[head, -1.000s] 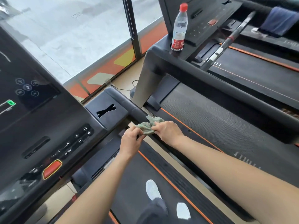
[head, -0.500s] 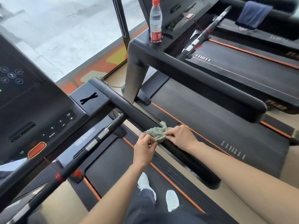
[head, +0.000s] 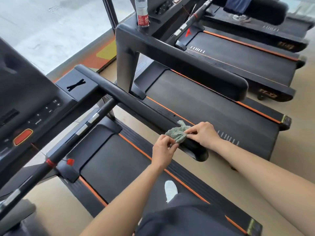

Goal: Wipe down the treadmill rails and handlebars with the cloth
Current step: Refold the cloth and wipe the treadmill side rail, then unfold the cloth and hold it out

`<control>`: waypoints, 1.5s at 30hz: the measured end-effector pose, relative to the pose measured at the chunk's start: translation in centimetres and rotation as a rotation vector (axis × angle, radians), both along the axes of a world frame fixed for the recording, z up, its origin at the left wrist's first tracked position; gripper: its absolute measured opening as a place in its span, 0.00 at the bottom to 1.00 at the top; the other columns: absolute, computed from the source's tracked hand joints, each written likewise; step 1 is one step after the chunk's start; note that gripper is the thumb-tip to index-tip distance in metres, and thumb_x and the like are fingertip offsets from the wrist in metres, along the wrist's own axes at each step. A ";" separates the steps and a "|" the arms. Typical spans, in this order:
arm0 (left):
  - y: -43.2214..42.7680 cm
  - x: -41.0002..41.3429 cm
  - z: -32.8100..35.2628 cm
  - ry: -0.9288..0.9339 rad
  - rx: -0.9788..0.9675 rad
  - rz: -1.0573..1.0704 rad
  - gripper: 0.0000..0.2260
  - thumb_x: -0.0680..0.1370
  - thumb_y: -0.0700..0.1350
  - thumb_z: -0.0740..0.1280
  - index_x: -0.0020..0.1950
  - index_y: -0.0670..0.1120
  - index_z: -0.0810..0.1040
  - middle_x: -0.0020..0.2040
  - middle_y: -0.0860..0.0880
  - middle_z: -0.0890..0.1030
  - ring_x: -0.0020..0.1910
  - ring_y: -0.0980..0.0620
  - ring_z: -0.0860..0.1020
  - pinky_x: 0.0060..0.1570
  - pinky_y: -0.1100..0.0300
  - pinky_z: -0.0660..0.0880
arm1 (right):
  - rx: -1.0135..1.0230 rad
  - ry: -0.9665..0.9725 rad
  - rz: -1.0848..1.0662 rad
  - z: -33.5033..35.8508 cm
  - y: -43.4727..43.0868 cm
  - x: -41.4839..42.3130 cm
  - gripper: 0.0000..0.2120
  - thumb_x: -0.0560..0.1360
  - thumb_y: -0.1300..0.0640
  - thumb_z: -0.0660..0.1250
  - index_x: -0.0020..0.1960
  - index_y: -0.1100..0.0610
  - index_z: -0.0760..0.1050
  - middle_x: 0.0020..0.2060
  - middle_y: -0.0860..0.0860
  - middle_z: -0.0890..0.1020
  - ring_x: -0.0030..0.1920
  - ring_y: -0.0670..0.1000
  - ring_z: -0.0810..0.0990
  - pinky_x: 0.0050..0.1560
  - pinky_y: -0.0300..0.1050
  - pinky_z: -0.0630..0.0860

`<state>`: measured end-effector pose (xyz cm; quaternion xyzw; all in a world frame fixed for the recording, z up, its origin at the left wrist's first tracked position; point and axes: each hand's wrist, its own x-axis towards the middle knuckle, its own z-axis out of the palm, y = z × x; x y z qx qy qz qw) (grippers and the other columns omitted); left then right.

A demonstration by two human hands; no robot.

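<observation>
A crumpled grey-green cloth [head: 178, 132] lies draped over the black right side rail [head: 133, 103] of my treadmill, close to the rail's rounded near end. My left hand [head: 162, 151] pinches the cloth's near edge from the belt side. My right hand [head: 203, 134] pinches its far edge on top of the rail. A thinner black handlebar [head: 80, 133] with silver sensor bands runs diagonally under the console, to the left of both hands.
The console [head: 34, 106] with a red stop button fills the left. A neighbouring treadmill's rail [head: 196, 70] runs parallel on the right, with a water bottle [head: 142, 12] in its cup holder. My white shoe [head: 170, 189] stands on the belt. Another person's feet are at top right.
Both hands have slid the cloth along the side rail from near the console down to the rail's near end. The view has swung right and pulled back.
</observation>
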<state>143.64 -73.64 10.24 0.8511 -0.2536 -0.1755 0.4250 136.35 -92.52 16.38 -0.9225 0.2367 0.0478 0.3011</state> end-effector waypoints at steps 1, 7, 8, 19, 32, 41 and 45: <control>-0.1 -0.8 0.0 0.012 -0.001 -0.019 0.07 0.75 0.47 0.76 0.43 0.48 0.80 0.45 0.55 0.77 0.41 0.56 0.77 0.47 0.55 0.77 | -0.032 0.005 -0.006 -0.1 0.1 -0.9 0.08 0.73 0.52 0.75 0.52 0.48 0.87 0.50 0.50 0.87 0.53 0.51 0.83 0.57 0.40 0.73; -0.2 -6.2 -0.6 0.202 -0.004 -0.140 0.06 0.76 0.49 0.74 0.44 0.50 0.78 0.44 0.52 0.83 0.47 0.52 0.81 0.52 0.50 0.79 | -0.219 0.091 -0.037 0.7 1.5 -6.8 0.08 0.75 0.52 0.73 0.54 0.49 0.86 0.52 0.51 0.87 0.55 0.55 0.82 0.60 0.46 0.73; 0.1 -7.1 -0.8 0.216 -0.010 -0.149 0.07 0.76 0.50 0.74 0.44 0.50 0.78 0.44 0.52 0.83 0.47 0.53 0.81 0.52 0.50 0.79 | -0.245 0.126 -0.015 0.7 2.1 -7.9 0.08 0.76 0.52 0.73 0.54 0.50 0.86 0.52 0.51 0.87 0.55 0.55 0.81 0.60 0.46 0.73; 14.8 -12.8 0.8 0.651 -0.356 0.318 0.04 0.79 0.46 0.71 0.50 0.46 0.79 0.43 0.51 0.81 0.39 0.58 0.77 0.37 0.66 0.74 | 0.493 0.069 -0.055 -1.5 14.1 -14.1 0.04 0.80 0.58 0.68 0.50 0.56 0.82 0.41 0.52 0.86 0.40 0.45 0.81 0.43 0.41 0.76; 27.5 -22.8 4.3 0.770 -0.894 0.814 0.13 0.78 0.31 0.69 0.58 0.45 0.78 0.50 0.43 0.83 0.46 0.49 0.82 0.41 0.57 0.79 | 0.366 0.189 0.552 -2.3 26.2 -10.8 0.18 0.75 0.55 0.73 0.64 0.48 0.77 0.50 0.44 0.78 0.43 0.44 0.81 0.45 0.35 0.74; 25.2 -26.7 3.6 0.519 -0.895 1.582 0.14 0.71 0.39 0.78 0.53 0.44 0.79 0.50 0.42 0.86 0.48 0.45 0.84 0.52 0.45 0.80 | 0.618 0.156 0.956 -1.8 32.2 -11.5 0.21 0.68 0.61 0.80 0.55 0.50 0.76 0.44 0.44 0.83 0.46 0.43 0.82 0.48 0.33 0.77; 23.9 -29.7 4.2 0.450 -0.960 1.721 0.15 0.73 0.35 0.76 0.57 0.42 0.77 0.51 0.42 0.86 0.49 0.47 0.85 0.52 0.53 0.81 | 0.644 0.204 1.099 -2.3 33.4 -11.8 0.09 0.72 0.63 0.75 0.45 0.51 0.78 0.38 0.46 0.85 0.40 0.43 0.84 0.43 0.35 0.77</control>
